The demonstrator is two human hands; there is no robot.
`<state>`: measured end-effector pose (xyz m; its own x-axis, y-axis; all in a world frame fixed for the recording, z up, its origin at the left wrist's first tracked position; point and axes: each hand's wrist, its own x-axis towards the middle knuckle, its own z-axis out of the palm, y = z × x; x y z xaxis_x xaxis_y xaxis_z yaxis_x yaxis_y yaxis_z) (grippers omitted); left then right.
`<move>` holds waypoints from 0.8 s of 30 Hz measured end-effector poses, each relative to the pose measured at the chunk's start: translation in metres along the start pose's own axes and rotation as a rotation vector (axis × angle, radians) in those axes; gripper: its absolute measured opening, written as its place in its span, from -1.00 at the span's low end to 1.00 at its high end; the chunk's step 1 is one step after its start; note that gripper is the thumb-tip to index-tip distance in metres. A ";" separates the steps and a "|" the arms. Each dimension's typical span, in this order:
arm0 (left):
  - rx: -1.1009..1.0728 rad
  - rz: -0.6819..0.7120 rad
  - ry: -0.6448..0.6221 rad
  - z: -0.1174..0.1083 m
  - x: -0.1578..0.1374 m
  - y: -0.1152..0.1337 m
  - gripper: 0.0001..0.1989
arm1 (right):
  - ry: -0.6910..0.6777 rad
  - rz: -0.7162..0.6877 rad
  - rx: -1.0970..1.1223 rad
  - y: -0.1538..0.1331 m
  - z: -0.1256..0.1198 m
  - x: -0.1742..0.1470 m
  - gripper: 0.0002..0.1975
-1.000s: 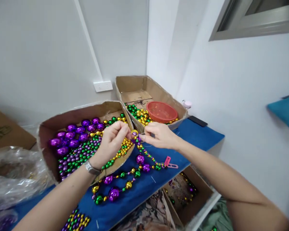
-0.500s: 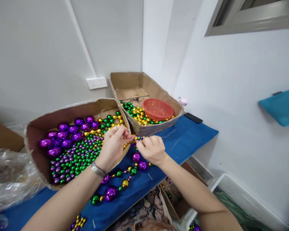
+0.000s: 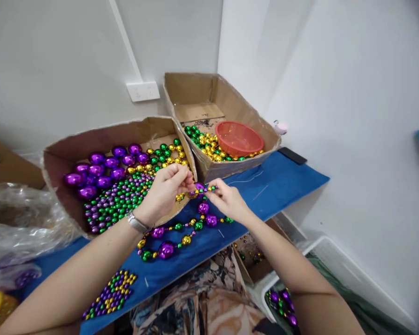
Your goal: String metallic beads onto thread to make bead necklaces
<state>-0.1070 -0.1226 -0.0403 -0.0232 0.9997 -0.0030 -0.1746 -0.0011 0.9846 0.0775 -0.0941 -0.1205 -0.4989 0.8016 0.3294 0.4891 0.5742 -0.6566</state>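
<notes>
A bead necklace [image 3: 166, 250] of purple, green and gold balls lies in loops on the blue cloth, one end rising to my hands. My left hand [image 3: 171, 191], with a metal watch band at the wrist, is closed in a pinch at that raised end, by a purple ball. Facing it, my right hand [image 3: 228, 201] pinches the same end, where small beads show at the fingertips. Any thread between the fingers is too fine to make out. Just left of my hands, a cardboard box [image 3: 117, 130] holds large purple balls and many small green, purple and gold beads.
Behind stands a second cardboard box [image 3: 244, 100] with loose beads and a red plastic bowl [image 3: 239, 138]. The blue cloth [image 3: 286, 179] covers the table. More bead strands [image 3: 113, 293] lie near the front edge. Clear plastic bags [image 3: 24, 218] are at left, a white bin [image 3: 261, 298] below right.
The view has tipped down and shifted left, showing more of the table front. My right hand has loosened from a fist-like grip to a fingertip pinch; small beads now show between the hands.
</notes>
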 end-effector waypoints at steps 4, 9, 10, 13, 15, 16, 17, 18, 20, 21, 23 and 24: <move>0.194 0.074 -0.047 -0.002 0.006 -0.007 -0.77 | 0.268 -0.226 -0.491 0.004 -0.004 0.009 -0.78; 0.376 0.114 -0.226 -0.005 0.014 -0.009 -0.74 | 0.325 -0.375 -0.631 0.011 -0.005 0.028 -0.77; 0.393 0.106 -0.257 -0.005 0.015 -0.008 -0.74 | 0.311 -0.365 -0.623 0.012 -0.005 0.030 -0.77; 0.397 0.080 -0.297 -0.005 0.015 -0.002 -0.73 | 0.292 -0.281 -0.558 0.006 -0.002 0.034 -0.78; 0.338 0.077 -0.270 -0.003 0.013 0.001 -0.74 | 0.319 -0.251 -0.462 -0.003 -0.002 0.033 -0.80; 0.292 0.080 -0.244 -0.002 0.012 0.003 -0.75 | 0.337 -0.251 -0.390 -0.008 -0.002 0.031 -0.80; 0.242 0.087 -0.214 -0.001 0.012 0.005 -0.75 | 0.349 -0.253 -0.301 -0.014 -0.003 0.028 -0.80; 0.190 0.095 -0.183 -0.001 0.011 0.006 -0.77 | 0.352 -0.247 -0.198 -0.019 -0.004 0.025 -0.78; 0.095 0.120 -0.128 0.000 0.011 0.009 -0.79 | 0.334 -0.191 0.023 -0.026 -0.004 0.017 -0.70; 0.061 0.135 -0.107 0.000 0.011 0.010 -0.80 | 0.315 -0.144 0.128 -0.028 -0.004 0.012 -0.64; 0.038 0.165 -0.087 0.001 0.010 0.010 -0.80 | 0.256 -0.035 0.294 -0.027 -0.001 -0.001 -0.52; 0.057 0.182 -0.083 0.002 0.009 0.009 -0.79 | 0.213 0.017 0.347 -0.025 0.002 -0.008 -0.46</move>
<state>-0.1068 -0.1133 -0.0314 0.0325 0.9816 0.1883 -0.1190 -0.1832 0.9758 0.0681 -0.1154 -0.1081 -0.3154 0.8481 0.4258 0.2072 0.4994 -0.8412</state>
